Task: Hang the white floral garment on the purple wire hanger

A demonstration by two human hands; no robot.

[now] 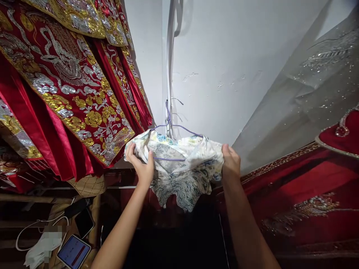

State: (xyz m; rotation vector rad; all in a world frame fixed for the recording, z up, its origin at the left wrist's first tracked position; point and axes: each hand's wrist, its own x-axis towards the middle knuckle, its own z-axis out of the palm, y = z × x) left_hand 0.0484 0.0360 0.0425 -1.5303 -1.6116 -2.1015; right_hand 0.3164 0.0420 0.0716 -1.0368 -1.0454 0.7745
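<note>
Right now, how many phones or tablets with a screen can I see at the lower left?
2. A dark phone lies face up above a lit tablet near the bottom edge, beside a white cable. Others may be hidden under the clutter.

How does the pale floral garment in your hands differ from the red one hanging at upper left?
The floral garment is pale, printed and bunched on a purple wire hanger; the red garment is deep red, gold-and-silver embroidered, and hangs spread. Left hand and right hand grip only the floral garment.
</note>
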